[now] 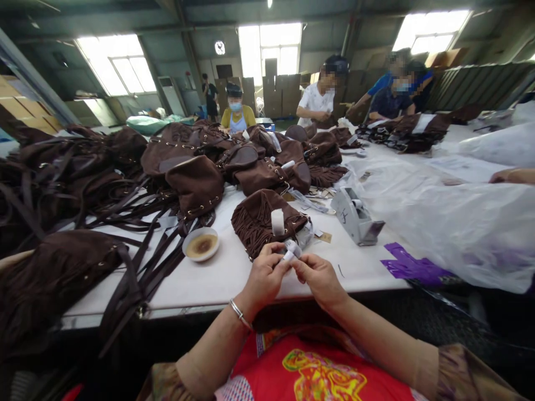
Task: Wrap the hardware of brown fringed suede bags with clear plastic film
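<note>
My left hand (264, 277) pinches a small white wrapped piece (291, 249) just in front of a dark brown fringed bag (254, 220). Close beside it, my right hand (321, 278) has thumb and forefinger pressed together at the edge of the same piece. Whether the piece is fixed to the bag is hidden behind my fingers. A white roll-like wrap (277, 221) sits on the bag's front. Right of the bag stands a grey tape dispenser (355, 217), and a small tan tag (324, 237) lies between them. Left of the bag is a bowl of brownish paste (202, 245).
Many brown bags (196, 184) are heaped across the table (184, 289), with straps (142, 256) trailing at left. Clear plastic sheeting (451, 217) and purple tape (413, 264) lie at right. Several people work across the table, and part of another hand (512, 176) shows at the right edge.
</note>
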`<state>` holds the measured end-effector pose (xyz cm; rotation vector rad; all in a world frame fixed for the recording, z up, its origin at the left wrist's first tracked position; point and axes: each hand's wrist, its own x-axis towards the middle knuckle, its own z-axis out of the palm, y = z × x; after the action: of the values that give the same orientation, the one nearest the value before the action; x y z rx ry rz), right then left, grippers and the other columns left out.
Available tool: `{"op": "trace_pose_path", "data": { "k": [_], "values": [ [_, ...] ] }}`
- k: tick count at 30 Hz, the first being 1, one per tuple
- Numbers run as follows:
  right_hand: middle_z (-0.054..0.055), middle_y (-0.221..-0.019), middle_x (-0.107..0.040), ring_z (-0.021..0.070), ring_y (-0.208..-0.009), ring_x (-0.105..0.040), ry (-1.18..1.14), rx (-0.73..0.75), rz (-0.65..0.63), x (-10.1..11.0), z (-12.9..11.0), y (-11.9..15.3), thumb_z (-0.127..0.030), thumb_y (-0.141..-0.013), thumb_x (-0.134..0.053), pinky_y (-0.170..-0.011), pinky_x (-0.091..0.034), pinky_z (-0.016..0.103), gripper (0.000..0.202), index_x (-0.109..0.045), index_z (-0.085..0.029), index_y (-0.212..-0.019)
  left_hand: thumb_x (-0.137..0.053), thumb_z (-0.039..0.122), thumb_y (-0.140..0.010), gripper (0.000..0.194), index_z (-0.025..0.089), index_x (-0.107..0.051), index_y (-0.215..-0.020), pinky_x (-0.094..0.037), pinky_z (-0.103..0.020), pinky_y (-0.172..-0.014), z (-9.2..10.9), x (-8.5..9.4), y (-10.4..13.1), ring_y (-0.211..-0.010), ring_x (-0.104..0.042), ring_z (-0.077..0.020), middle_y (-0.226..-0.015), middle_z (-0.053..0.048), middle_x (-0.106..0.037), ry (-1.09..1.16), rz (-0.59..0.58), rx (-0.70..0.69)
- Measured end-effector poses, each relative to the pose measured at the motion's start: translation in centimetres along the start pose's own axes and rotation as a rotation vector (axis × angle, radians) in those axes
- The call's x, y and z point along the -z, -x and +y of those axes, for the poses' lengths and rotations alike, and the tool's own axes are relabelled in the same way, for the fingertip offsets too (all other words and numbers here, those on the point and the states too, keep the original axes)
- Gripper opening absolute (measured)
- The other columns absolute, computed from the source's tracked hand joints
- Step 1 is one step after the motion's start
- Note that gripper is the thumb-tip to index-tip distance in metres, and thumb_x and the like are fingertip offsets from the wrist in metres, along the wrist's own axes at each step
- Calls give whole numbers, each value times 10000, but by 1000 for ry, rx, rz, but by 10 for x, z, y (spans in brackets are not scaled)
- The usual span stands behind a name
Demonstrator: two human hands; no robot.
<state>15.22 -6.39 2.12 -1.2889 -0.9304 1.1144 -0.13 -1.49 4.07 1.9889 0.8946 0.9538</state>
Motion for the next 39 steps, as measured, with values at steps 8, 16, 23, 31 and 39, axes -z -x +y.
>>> {"op": "trace_pose_path", "data": {
  "k": [8, 16, 23, 31, 39],
  "values": [
    [-32, -611, -545, 103, -556, -447, -32, 116, -168, -6, 6, -16, -411, -791, -686, -547, -366, 239, 247, -662, -166, -765, -420, 373, -995, 445, 173, -546, -618, -480, -342, -923, 1, 21, 2, -1149, -551, -232, -947, -102, -638, 138, -90, 13],
    [8, -664, -662, 156, -658, -590, 618, 175, -261, 27, 4, -17, -186, -790, -507, -654, -432, 259, 191, -672, -187, -692, -468, 293, -981, 247, 188, -691, -966, -445, -391, -1045, -4, 25, 18, -1210, -519, -220, -1256, -120, -562, -124, -239, -124],
    [138, -1080, -725, 254, -939, -674, 1249, 163, -152, 60, -18, -62, -273, -895, -487, -783, -458, 337, 460, -554, -187, -1341, -543, 265, -947, 174, 195, -702, -951, -477, -402, -1021, -18, 35, 21, -1195, -525, -232, -1241, -109, -604, -423, -401, -297],
    [114, -932, -724, 274, -898, -666, 1422, 144, -440, 48, -15, -62, -307, -788, -615, -707, -431, 316, 208, -725, -216, -940, -601, 227, -896, 137, 216, -725, -953, -496, -461, -986, -49, 81, 0, -1210, -493, -279, -1238, -107, -613, -780, -314, -297],
    [61, -950, -658, 185, -867, -627, 1331, 242, -421, 75, -6, -35, -161, -812, -535, -760, -414, 262, 218, -717, -226, -914, -545, 78, -774, 412, 185, -632, -1162, -419, -548, -1056, -9, 30, 4, -1299, -426, -326, -1362, -155, -514, -740, -90, -246]
  ]
}}
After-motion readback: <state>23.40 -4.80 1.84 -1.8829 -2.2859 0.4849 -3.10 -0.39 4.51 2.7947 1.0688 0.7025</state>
